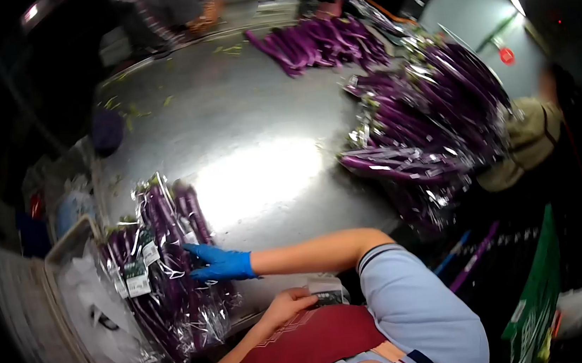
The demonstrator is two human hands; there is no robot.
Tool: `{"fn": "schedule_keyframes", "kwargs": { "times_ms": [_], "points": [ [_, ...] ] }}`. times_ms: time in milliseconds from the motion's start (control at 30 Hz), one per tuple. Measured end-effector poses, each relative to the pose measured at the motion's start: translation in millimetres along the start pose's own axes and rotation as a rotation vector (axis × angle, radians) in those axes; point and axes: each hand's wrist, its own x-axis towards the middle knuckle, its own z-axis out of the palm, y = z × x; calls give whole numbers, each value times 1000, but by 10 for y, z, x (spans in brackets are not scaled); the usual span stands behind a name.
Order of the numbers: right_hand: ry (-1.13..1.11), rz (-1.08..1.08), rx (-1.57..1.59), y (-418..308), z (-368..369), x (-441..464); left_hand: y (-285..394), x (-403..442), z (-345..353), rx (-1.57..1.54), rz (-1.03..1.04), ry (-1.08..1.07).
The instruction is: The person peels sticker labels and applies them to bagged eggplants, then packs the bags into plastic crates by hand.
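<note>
My right hand (pixel 223 263), in a blue glove, reaches left across the table edge. Its fingers are stretched apart and rest against bagged eggplants (pixel 161 230), long and purple in clear plastic. White and green labels (pixel 137 280) show on the left part of that pile. My left hand (pixel 290 305) is bare and lies close to my red apron. Its fingertips are closed on the edge of a white and dark green label sheet (pixel 328 292), whose lower part is hidden by the apron.
More bagged eggplants (pixel 425 110) are heaped at the right of the metal table (pixel 173 137). Loose eggplants (pixel 322 42) lie at the far edge. A bin lined with white plastic (pixel 98 301) stands at left. Co-workers are at the back and right; a green crate (pixel 536 290) is lower right.
</note>
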Motion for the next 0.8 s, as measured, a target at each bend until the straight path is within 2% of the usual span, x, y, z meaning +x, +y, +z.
{"fn": "schedule_keyframes", "kwargs": {
  "times_ms": [33,100,167,200,233,267,300,367,400,500,567,633,700,800],
  "points": [
    [43,-98,-101,-107,-194,-156,1,-27,4,-25,-9,15],
    [141,38,-122,-277,-675,-611,76,-34,5,-81,-7,56],
    [325,168,-597,-201,-1284,-1187,226,-68,92,-322,-30,49],
    [473,222,-942,-11,-1615,-1555,273,-64,123,-393,-46,46],
    [410,476,-1166,-268,-1968,-1882,301,-44,143,-466,-61,48],
    [251,521,-1490,-75,-2399,-2219,228,27,121,-467,-55,27],
    [434,688,-1534,-498,-2460,-2520,236,70,120,-444,-75,18],
    [405,926,-1661,-549,-2894,-3095,256,133,146,-407,-117,10],
    [258,1111,-1753,-498,-3067,-3343,275,152,179,-411,-123,3],
    [220,1075,-1435,-856,-3156,-3176,360,200,268,-415,-131,6],
    [438,886,-1280,-777,-3212,-3102,401,255,274,-393,-127,4],
    [469,819,-1164,-806,-3182,-2893,378,296,268,-403,-131,-5],
    [446,541,-974,-617,-3221,-2682,342,319,267,-402,-96,-1],
    [522,507,-281,-405,-3029,-2152,390,276,290,-348,9,6]
  ]
}}
